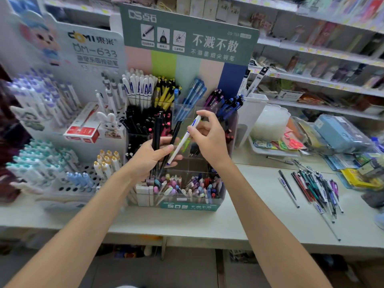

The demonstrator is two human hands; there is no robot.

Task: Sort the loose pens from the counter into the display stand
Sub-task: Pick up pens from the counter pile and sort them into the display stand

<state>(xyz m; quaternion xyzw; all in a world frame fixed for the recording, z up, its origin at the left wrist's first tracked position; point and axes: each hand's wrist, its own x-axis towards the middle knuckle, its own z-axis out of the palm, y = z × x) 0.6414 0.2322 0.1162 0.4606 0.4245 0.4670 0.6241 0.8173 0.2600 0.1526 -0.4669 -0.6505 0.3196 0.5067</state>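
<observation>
Black pens in left hand, white pen in right hand, over display stand

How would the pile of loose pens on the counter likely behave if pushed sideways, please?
The loose pens are slim, round and unbundled, so they would probably scatter and roll on the smooth counter. Each looks stiff and light, likely easy to pinch.
</observation>
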